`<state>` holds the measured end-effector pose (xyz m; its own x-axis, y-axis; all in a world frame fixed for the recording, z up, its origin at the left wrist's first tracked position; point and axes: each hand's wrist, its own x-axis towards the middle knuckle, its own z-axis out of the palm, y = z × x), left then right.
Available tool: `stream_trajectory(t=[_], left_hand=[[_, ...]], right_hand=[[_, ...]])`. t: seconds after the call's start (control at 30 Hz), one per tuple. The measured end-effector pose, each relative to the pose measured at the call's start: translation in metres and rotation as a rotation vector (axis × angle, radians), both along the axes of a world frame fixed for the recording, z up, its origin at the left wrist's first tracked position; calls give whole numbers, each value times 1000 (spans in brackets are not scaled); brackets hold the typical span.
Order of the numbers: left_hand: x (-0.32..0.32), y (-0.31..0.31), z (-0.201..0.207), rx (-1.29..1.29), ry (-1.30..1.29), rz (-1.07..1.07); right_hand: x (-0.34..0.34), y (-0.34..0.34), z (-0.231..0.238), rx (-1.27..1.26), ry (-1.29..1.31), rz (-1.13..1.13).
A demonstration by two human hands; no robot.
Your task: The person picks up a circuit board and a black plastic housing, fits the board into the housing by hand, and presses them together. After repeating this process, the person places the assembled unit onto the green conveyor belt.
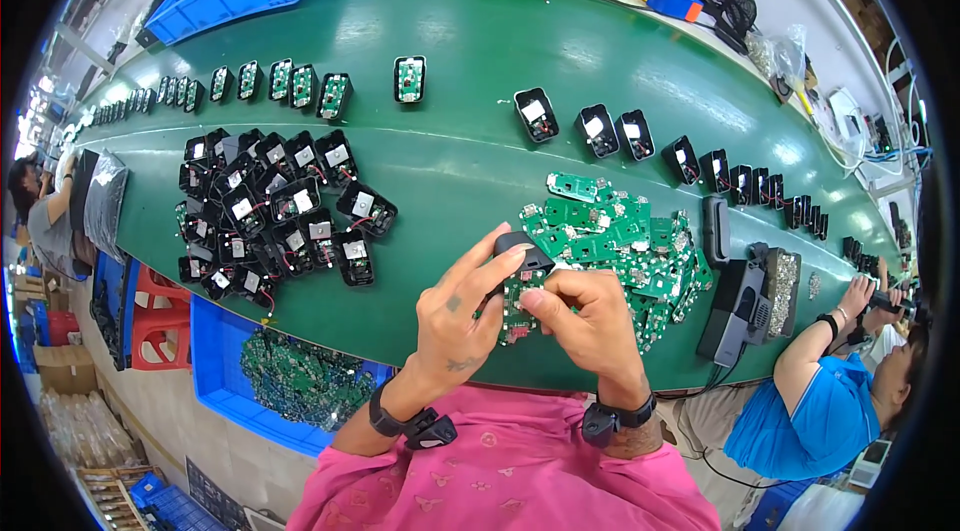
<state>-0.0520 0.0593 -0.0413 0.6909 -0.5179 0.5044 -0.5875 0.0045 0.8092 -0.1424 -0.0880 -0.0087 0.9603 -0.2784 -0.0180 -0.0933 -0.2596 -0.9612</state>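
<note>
Head view: left fingers (478, 277) grip a black casing (517, 242), right fingers (552, 313) pinch a green board (514, 315), near the table edge (340, 341).

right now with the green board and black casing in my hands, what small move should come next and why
I'd probably ease the green board into the black casing with the right hand, the left hand steadying the casing: the board shows out past the casing's edge, while the casings in the upper-left row have green boards inside.
</note>
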Motion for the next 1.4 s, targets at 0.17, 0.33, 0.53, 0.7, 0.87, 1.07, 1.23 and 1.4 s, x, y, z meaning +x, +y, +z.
stream_trajectory(t=[0.17, 0.33, 0.53, 0.7, 0.87, 1.07, 1.23, 1.4], left_hand=[[0, 5, 9, 46, 77, -11], [4, 20, 11, -11, 518, -157], [2, 13, 8, -165, 785, -122], [0, 11, 10, -147, 759, -119], [-1, 8, 12, -167, 850, -95], [1, 5, 7, -178, 866, -92], [6, 9, 8, -171, 790, -62], [14, 13, 2, -210, 782, 17]], right_hand=[[7, 10, -1, 63, -61, -153], [17, 21, -10, -94, -176, -228], [23, 24, -18, -205, -237, -214], [23, 24, -14, -290, -154, -265], [23, 27, -22, -212, -73, -329], [34, 33, -14, -60, -62, -183], [40, 37, -21, 71, -128, -117], [57, 44, -7, -205, -4, -101]])
